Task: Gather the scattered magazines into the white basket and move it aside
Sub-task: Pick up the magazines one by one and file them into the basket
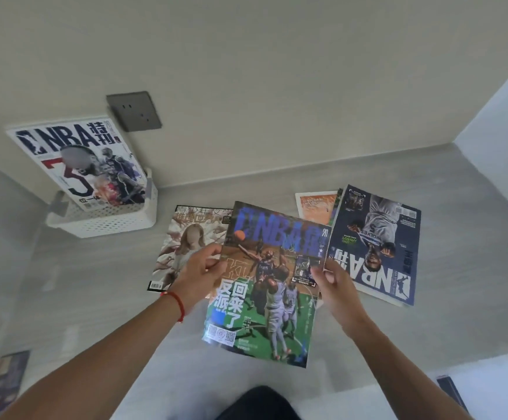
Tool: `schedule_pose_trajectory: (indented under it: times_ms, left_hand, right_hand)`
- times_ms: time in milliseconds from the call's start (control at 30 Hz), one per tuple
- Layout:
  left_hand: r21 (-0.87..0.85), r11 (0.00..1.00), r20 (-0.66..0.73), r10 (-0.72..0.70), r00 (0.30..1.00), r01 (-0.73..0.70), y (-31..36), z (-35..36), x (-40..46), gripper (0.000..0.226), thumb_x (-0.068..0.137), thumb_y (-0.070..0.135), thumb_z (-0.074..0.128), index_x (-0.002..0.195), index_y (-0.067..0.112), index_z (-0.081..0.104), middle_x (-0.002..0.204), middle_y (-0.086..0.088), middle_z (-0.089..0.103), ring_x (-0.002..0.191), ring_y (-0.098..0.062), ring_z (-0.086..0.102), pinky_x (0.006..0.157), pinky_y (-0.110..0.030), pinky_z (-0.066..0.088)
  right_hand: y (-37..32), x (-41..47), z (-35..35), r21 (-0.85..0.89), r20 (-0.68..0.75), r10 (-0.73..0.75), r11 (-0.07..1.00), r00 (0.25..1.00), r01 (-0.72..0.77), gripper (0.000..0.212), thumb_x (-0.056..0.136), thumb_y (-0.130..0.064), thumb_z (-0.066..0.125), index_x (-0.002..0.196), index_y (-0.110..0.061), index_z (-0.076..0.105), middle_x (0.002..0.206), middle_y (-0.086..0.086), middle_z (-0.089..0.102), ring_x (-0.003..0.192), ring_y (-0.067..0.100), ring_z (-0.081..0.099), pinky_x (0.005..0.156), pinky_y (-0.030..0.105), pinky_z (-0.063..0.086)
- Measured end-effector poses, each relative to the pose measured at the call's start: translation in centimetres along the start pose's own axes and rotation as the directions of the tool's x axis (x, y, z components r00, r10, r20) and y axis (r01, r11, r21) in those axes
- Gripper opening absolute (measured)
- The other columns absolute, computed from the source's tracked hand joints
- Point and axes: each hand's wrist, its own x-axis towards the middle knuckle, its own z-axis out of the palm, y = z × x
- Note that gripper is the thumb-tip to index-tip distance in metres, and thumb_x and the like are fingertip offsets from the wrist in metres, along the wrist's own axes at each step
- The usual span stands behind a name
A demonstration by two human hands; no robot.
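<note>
A blue-and-green basketball magazine (264, 292) is lifted off the floor, held at its two side edges by my left hand (199, 272) and my right hand (336, 286). The white perforated basket (119, 219) stands at the left against the wall, with a white NBA magazine (79, 162) upright in it. Flat on the floor behind the held one lie a magazine with a pale cover (186, 247), a dark blue NBA magazine (377, 247) and an orange one (316, 204), partly covered.
A grey wall socket (134, 112) sits above the basket. The wall runs along the back and a white panel (507, 110) closes the right side. Another printed item (7, 380) lies at the bottom left edge, and a dark object (449, 389) at the bottom right.
</note>
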Motion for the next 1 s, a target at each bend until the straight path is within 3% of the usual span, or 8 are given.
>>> schedule_pose_trajectory:
  times_ms: [67, 167, 333, 500, 667, 800, 900, 1000]
  left_hand:
    - [-0.045, 0.999, -0.06, -0.001, 0.998, -0.002, 0.2, -2.9, -0.7, 0.028, 0.099, 0.001, 0.059, 0.119, 0.02, 0.063, 0.062, 0.004, 0.062, 0.056, -0.015, 0.05, 0.056, -0.031, 0.047]
    - [-0.053, 0.998, -0.116, 0.029, 0.993, -0.035, 0.1, -7.0, -1.9, 0.022, 0.1, 0.0, 0.058, 0.107, 0.02, 0.064, 0.069, -0.01, 0.055, 0.056, -0.019, 0.049, 0.054, -0.034, 0.05]
    - [-0.103, 0.994, -0.168, 0.027, 0.985, -0.045, -0.7, -14.4, -3.3, 0.017, 0.1, 0.009, 0.062, 0.113, 0.018, 0.067, 0.069, -0.013, 0.056, 0.061, -0.022, 0.051, 0.068, -0.04, 0.055]
    - [-0.122, 0.99, -0.231, 0.042, 0.972, -0.072, -1.2, -21.8, -3.5, 0.011, 0.099, 0.015, 0.063, 0.11, 0.015, 0.065, 0.072, -0.015, 0.059, 0.063, -0.022, 0.054, 0.068, -0.04, 0.057]
    - [-0.116, 0.98, -0.327, 0.115, 0.938, -0.16, -0.8, -29.2, -3.1, 0.013, 0.1, 0.005, 0.059, 0.113, 0.005, 0.061, 0.081, -0.017, 0.058, 0.068, -0.024, 0.054, 0.058, -0.033, 0.057]
    - [0.004, 0.959, -0.493, 0.247, 0.834, -0.282, 0.5, -34.8, -1.2, 0.001, 0.099, 0.0, 0.059, 0.099, 0.0, 0.058, 0.08, -0.013, 0.064, 0.07, -0.026, 0.06, 0.065, -0.044, 0.06]
    - [0.169, 0.956, -0.626, 0.292, 0.723, -0.24, 1.5, -38.2, 0.7, 0.008, 0.099, 0.011, 0.062, 0.091, 0.013, 0.061, 0.082, -0.008, 0.07, 0.064, -0.017, 0.064, 0.056, -0.024, 0.055]
    - [0.256, 0.944, -0.686, 0.328, 0.649, -0.206, 2.3, -40.6, 2.5, 0.004, 0.095, 0.017, 0.066, 0.092, 0.014, 0.068, 0.085, 0.0, 0.074, 0.07, -0.012, 0.068, 0.065, -0.022, 0.054]
  right_hand:
    - [-2.0, 0.7, 1.5, 0.09, 0.114, 0.022, 0.995, 0.993, -0.032, 0.014, 0.103, -0.029, 0.057, 0.111, -0.023, 0.066, 0.107, 0.002, 0.072, 0.088, 0.016, 0.068, 0.071, 0.031, 0.054]
    - [-4.8, 2.1, 4.3, 0.079, 0.2, 0.006, 0.997, 0.98, -0.022, 0.014, 0.101, -0.024, 0.061, 0.106, -0.015, 0.07, 0.102, 0.007, 0.074, 0.086, 0.022, 0.072, 0.07, 0.031, 0.056]
    - [-10.2, 3.5, 11.1, -0.027, 0.22, -0.141, 0.988, 0.965, 0.151, 0.008, 0.098, -0.018, 0.066, 0.092, -0.016, 0.071, 0.085, 0.006, 0.076, 0.082, 0.034, 0.075, 0.072, 0.045, 0.063]
    - [-16.4, 3.9, 17.7, -0.162, 0.236, -0.254, 0.942, 0.938, 0.295, 0.013, 0.096, -0.029, 0.069, 0.092, -0.017, 0.073, 0.089, 0.0, 0.075, 0.073, 0.027, 0.075, 0.073, 0.053, 0.062]
    - [-23.4, 4.2, 23.4, -0.299, 0.221, -0.362, 0.859, 0.905, 0.417, 0.015, 0.093, -0.028, 0.071, 0.079, -0.022, 0.073, 0.074, -0.009, 0.075, 0.064, 0.01, 0.072, 0.068, 0.026, 0.052]
    - [-28.8, 5.0, 28.4, -0.339, 0.135, -0.514, 0.779, 0.847, 0.527, 0.021, 0.092, -0.023, 0.07, 0.076, -0.01, 0.07, 0.076, 0.006, 0.077, 0.077, 0.023, 0.073, 0.073, 0.031, 0.055]
    - [-31.9, 5.8, 31.5, -0.312, 0.095, -0.56, 0.769, 0.823, 0.559, 0.018, 0.091, -0.022, 0.07, 0.077, -0.011, 0.072, 0.072, 0.003, 0.075, 0.072, 0.021, 0.07, 0.071, 0.025, 0.055]
    - [-33.5, 6.6, 33.7, -0.311, 0.061, -0.6, 0.748, 0.798, 0.586, 0.014, 0.093, -0.021, 0.07, 0.083, -0.015, 0.078, 0.065, -0.007, 0.069, 0.059, 0.006, 0.064, 0.062, 0.008, 0.048]
